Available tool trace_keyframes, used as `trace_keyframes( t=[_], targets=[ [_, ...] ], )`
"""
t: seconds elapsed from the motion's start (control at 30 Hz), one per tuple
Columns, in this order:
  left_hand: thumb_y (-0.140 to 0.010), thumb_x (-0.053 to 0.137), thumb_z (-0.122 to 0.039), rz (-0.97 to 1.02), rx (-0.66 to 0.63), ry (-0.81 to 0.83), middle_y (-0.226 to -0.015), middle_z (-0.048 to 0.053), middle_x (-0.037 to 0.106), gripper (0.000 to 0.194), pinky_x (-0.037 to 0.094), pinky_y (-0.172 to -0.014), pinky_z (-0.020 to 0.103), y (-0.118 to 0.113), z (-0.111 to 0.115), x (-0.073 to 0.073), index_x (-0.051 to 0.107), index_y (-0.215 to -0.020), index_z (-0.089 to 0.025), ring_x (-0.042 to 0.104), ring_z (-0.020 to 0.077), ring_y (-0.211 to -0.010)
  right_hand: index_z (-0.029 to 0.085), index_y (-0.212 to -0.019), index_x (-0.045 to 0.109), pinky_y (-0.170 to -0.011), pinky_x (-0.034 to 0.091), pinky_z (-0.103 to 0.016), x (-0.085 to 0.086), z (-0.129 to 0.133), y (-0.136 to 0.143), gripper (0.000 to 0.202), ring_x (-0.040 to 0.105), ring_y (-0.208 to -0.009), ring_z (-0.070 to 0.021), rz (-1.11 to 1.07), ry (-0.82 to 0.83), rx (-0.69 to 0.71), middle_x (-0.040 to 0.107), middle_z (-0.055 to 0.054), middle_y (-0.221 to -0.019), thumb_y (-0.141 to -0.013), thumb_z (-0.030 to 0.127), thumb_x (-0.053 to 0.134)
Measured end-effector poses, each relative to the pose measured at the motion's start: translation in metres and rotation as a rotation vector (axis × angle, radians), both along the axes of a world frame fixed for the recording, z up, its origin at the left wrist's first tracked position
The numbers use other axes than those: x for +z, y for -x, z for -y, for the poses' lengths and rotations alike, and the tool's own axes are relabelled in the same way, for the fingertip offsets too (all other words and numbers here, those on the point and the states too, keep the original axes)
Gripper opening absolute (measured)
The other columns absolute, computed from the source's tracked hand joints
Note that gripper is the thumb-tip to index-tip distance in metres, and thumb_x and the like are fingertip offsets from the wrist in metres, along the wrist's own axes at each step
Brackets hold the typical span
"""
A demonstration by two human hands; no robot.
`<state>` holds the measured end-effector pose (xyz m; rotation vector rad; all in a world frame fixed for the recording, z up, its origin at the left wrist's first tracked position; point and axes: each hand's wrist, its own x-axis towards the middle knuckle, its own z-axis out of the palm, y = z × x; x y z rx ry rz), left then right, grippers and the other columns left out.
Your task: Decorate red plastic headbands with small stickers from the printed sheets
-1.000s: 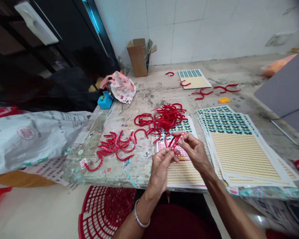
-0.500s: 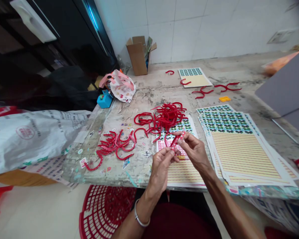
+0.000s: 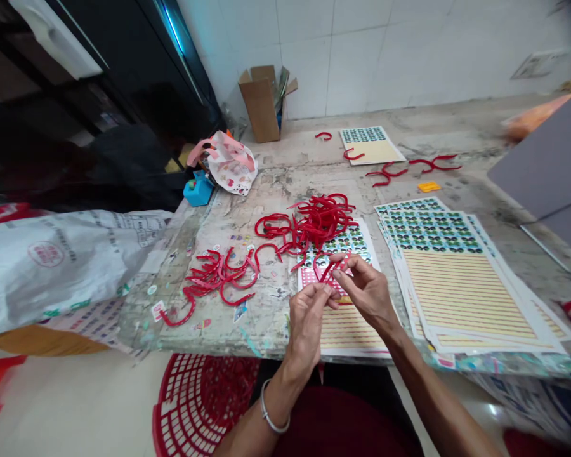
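Observation:
Both hands meet above a printed sticker sheet (image 3: 354, 330) at the table's front edge. My left hand (image 3: 309, 311) is closed, its thumb and fingertips pinching the lower end of a red curved strip (image 3: 324, 273). My right hand (image 3: 364, 285) pinches the strip's upper part, where a pink piece with white dots (image 3: 345, 260) shows. Fingers hide part of the strip. Just beyond my hands, a tangled heap of red curved strips (image 3: 326, 219) partly covers the sheet. To the left lies a smaller pile of dotted red strips (image 3: 219, 273).
Stacked sticker sheets (image 3: 450, 292) lie on the right. Farther back are a smaller sheet (image 3: 371, 146), loose red strips and a yellow piece (image 3: 429, 186). A cardboard box (image 3: 261, 108), patterned bag (image 3: 231, 165) and blue container (image 3: 198, 190) stand back left. A red basket (image 3: 171, 406) is below the table.
My right fingertips have shifted slightly left and down along the strip, closer to my left hand. The left hand keeps its pinch; the piles look unchanged.

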<state>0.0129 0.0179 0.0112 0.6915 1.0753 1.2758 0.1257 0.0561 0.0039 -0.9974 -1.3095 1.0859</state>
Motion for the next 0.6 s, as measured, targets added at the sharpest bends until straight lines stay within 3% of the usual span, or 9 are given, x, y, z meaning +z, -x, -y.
trace_keyframes(
  t=[0.27,0.6],
  targets=[
    [-0.081,0.058,-0.023,0.033,0.013,0.010,-0.064,0.002,0.059,0.018,0.040,-0.068,0.023,-0.001,0.001,-0.003,0.060,-0.066,-0.012,0.051,0.0105,-0.062,0.019,-0.080,0.049,-0.072,0.053,-0.026,-0.012,0.002,0.004,0.008,0.054,-0.101,-0.0176,0.069,-0.068,-0.033,0.055,-0.007,-0.104,-0.082,0.020,0.057],
    [-0.084,0.055,-0.026,-0.048,-0.065,-0.031,-0.060,-0.001,0.054,0.022,0.038,-0.064,0.022,0.001,-0.001,-0.004,0.058,-0.067,-0.013,0.047,0.0088,-0.057,0.019,-0.081,0.047,-0.068,0.058,-0.026,-0.005,0.008,0.002,0.010,0.059,-0.085,-0.0129,0.207,-0.136,-0.057,0.055,-0.005,-0.102,-0.081,0.016,0.056]
  ],
)
